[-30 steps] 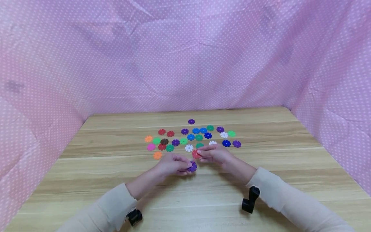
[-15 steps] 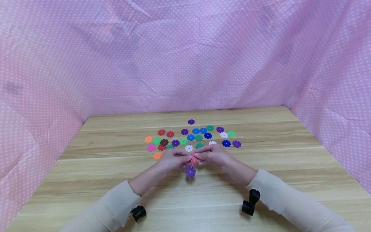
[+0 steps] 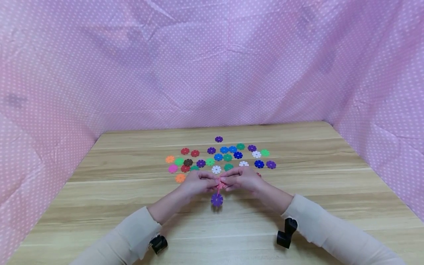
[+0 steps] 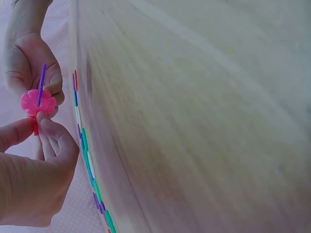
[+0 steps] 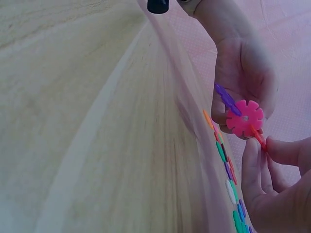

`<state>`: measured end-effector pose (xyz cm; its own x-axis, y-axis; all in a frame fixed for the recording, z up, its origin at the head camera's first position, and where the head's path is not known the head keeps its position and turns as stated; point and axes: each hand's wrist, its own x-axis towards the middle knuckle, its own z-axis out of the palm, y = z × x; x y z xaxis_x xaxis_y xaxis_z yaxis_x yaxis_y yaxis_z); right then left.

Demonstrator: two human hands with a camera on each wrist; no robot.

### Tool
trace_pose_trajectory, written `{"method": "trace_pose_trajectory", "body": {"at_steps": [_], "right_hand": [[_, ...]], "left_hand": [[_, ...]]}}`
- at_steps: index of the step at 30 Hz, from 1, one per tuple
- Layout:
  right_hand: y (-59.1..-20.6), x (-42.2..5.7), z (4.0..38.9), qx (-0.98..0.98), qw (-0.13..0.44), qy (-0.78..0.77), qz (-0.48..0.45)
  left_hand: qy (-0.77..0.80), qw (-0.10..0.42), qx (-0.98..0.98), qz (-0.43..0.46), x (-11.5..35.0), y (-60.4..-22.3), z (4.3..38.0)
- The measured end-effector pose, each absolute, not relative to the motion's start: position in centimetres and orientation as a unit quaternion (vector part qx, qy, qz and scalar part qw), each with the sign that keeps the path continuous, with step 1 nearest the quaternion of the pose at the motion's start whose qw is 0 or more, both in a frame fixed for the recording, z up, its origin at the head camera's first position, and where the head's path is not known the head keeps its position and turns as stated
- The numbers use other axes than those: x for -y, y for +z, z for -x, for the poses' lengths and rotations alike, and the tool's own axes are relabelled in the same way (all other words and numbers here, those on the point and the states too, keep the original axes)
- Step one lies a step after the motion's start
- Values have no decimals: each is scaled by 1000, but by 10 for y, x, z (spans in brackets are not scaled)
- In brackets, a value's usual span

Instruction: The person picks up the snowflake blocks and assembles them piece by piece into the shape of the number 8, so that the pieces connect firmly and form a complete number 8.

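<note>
Close over the tabletop, both hands meet on a joined set of plastic snowflake discs with notched rims. A purple disc (image 3: 216,200) stands slotted into a pink disc (image 5: 253,108), on the side towards the person in the head view. At the pink disc's opposite rim sits a red disc (image 5: 259,139), seen nearly edge-on. The left hand (image 3: 198,182) pinches the set between thumb and fingers. Opposite it, the right hand (image 3: 243,180) pinches too, its thumb and fingertips on the red disc in the right wrist view. Fingers partly cover the joints.
Beyond the hands, loose discs in several colours lie flat on the wooden table (image 3: 132,213), among them a white disc (image 3: 216,169) and an orange disc (image 3: 180,178). A pink dotted cloth (image 3: 212,73) hangs around the back and sides.
The left hand has shifted its hold off the purple disc, which now hangs free below the fingers. Both hands have come together, bringing the red disc against the pink one.
</note>
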<state>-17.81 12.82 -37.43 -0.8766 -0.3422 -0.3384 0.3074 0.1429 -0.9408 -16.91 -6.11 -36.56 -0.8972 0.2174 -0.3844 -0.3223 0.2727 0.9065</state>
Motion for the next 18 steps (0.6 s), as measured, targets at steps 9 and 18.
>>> {"method": "trace_pose_trajectory", "body": {"at_steps": [9,18], "right_hand": [[-370,-141,183,-728,236,-643,15],[-361,-181,197,-789,188,-585,15]], "left_hand": [[607,221,-762,36,62,-366,170],[604,216,-767,29,67,-363,171]]}}
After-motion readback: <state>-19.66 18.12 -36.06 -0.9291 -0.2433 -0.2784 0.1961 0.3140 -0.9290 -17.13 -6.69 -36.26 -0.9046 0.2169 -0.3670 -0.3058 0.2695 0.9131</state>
